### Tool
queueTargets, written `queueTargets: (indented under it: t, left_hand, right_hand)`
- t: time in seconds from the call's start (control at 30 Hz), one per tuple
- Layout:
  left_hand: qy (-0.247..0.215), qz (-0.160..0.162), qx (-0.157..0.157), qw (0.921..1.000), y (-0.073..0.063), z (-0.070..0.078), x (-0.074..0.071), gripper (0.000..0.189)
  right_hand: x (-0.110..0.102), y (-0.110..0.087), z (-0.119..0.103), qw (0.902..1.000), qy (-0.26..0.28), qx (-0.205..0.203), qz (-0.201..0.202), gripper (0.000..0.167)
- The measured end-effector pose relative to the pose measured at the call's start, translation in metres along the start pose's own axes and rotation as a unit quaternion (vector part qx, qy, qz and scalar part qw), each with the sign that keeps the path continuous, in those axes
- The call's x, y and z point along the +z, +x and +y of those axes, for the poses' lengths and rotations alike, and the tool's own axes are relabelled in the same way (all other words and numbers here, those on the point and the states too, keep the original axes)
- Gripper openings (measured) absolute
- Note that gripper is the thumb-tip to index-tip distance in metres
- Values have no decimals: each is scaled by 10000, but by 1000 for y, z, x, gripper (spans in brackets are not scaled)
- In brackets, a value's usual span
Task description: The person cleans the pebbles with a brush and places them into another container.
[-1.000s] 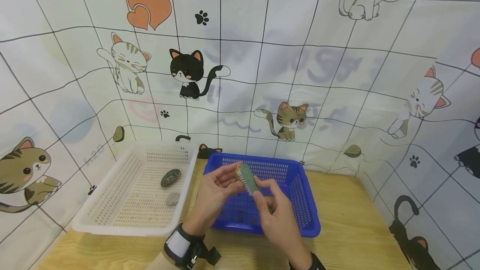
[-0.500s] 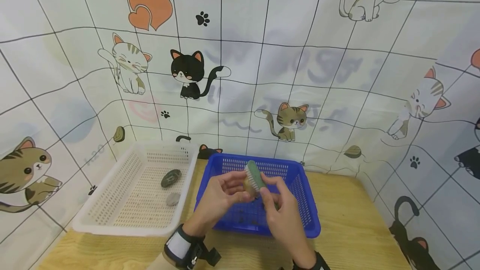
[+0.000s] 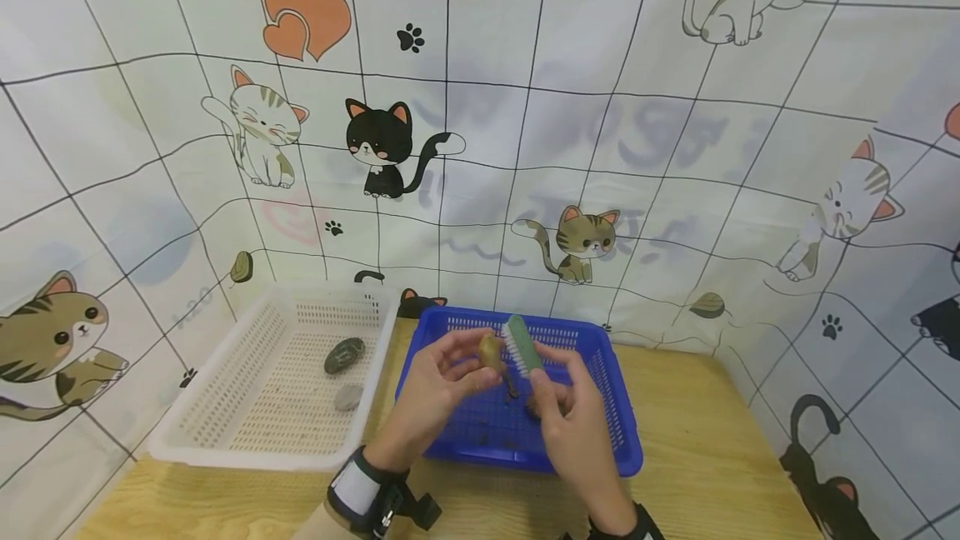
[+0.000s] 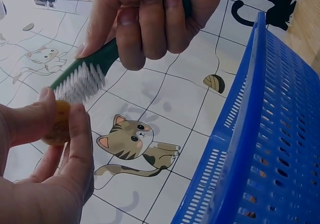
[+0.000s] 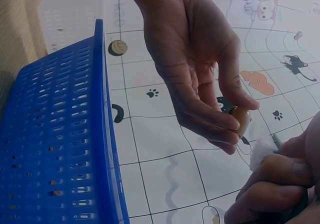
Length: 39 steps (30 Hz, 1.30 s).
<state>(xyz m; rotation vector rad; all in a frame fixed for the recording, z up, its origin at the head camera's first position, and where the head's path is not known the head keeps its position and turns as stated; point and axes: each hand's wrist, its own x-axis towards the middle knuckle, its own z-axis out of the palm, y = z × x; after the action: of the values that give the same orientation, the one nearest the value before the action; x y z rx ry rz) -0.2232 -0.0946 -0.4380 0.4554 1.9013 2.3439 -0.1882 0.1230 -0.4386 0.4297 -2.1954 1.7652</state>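
Over the blue basket, my left hand pinches a small yellow-brown stone between thumb and fingertips. A green brush with white bristles is gripped in my right hand, its fingers curled round the handle. The bristles face the stone; in the left wrist view the brush appears right beside the stone, and whether they touch is hard to tell. The right wrist view shows the stone held at the fingertips. Dark brown bits lie in the blue basket, partly hidden by the hands.
To the left stands a white basket holding a dark green patterned stone and a pale grey stone. Both baskets rest on a wooden table. A cat-printed sheet rises behind and at the sides.
The brush has moved right and slightly up, off the stone's face, so the stone now shows more fully. My left hand keeps its pinch with little movement.
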Motion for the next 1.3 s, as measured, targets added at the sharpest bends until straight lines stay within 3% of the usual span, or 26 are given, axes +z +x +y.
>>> queueTargets:
  t: [0.33, 0.63, 1.3]
  left_hand:
    - [21, 61, -39, 10000, 2, 1, -2, 66]
    - [-276, -37, -66, 9996, 3, -2, -1, 73]
    - [-120, 359, -212, 9991, 3, -4, 1, 66]
  right_hand:
    - [-3, 1, -2, 10000, 0, -10, 4, 35]
    - [-5, 2, -2, 10000, 27, 12, 2, 35]
    - [-12, 0, -4, 9999, -119, -7, 113, 34]
